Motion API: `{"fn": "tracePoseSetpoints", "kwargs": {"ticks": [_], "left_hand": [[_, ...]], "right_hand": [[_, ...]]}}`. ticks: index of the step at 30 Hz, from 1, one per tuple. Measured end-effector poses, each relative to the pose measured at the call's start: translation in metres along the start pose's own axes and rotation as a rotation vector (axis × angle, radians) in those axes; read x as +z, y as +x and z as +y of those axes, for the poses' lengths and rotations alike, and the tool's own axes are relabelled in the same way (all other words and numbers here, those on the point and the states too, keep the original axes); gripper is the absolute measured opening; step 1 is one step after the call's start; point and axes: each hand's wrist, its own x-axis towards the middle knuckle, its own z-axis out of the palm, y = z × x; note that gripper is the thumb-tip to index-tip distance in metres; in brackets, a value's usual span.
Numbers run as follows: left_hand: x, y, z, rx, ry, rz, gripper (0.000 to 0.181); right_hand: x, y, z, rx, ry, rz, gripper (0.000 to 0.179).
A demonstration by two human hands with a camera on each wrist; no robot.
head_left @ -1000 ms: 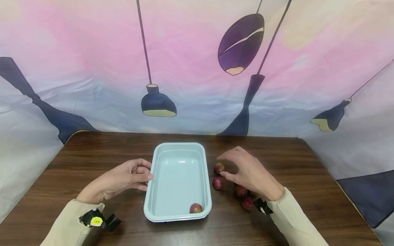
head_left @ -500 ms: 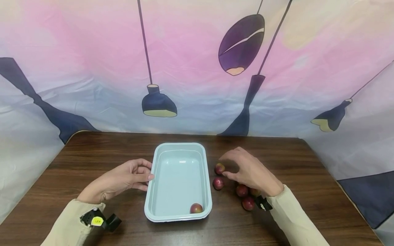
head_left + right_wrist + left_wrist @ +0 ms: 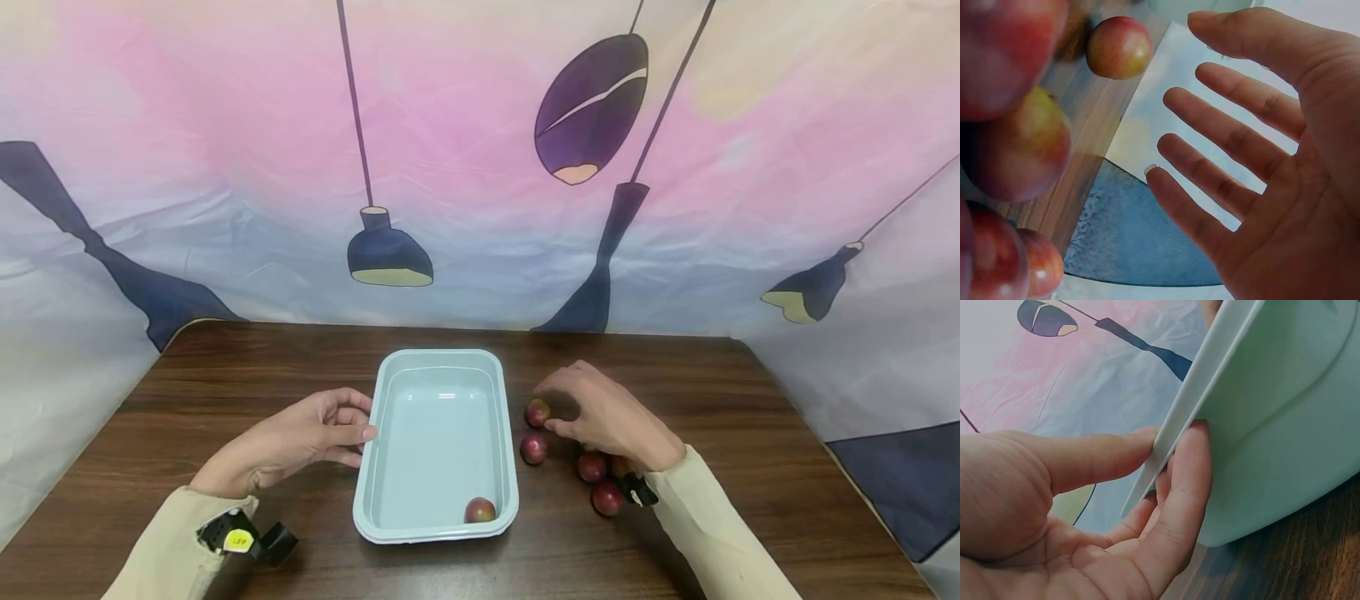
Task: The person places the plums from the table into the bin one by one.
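Note:
My left hand [image 3: 311, 429] pinches the left rim of a pale blue-green rectangular tray [image 3: 362, 492], thumb on top and fingers beneath. In the left wrist view, the thumb presses the outer side of the tray's white-looking rim [image 3: 1194, 387]. One red-yellow plum [image 3: 480, 510] lies inside the tray, in its near right corner. To the right of the tray, my right hand [image 3: 603, 417] hovers with relaxed, spread fingers and holds nothing. A plum [image 3: 537, 412] sits just beside its thumb and index finger, and another plum [image 3: 534, 449] lies closer to me.
Several more plums, including a dark red plum [image 3: 607, 498], cluster under the right wrist, partly covered by it. The brown wooden table [image 3: 285, 358] ends at a hanging cloth [image 3: 480, 167] printed with lamps. In the right wrist view, plums [image 3: 1019, 147] crowd the left side.
My right hand has shifted only slightly, and more of a plum now shows under its wrist. The left hand and the tray stay as they were.

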Motion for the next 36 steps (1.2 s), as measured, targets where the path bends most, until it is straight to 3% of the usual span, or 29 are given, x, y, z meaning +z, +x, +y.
{"fn": "tracePoseSetpoints", "kwargs": {"ticks": [36], "left_hand": [[0.0, 0.0, 0.0, 0.002, 0.009, 0.007, 0.056]], "right_hand": [[0.014, 0.01, 0.013, 0.017, -0.002, -0.095, 0.038]]}}
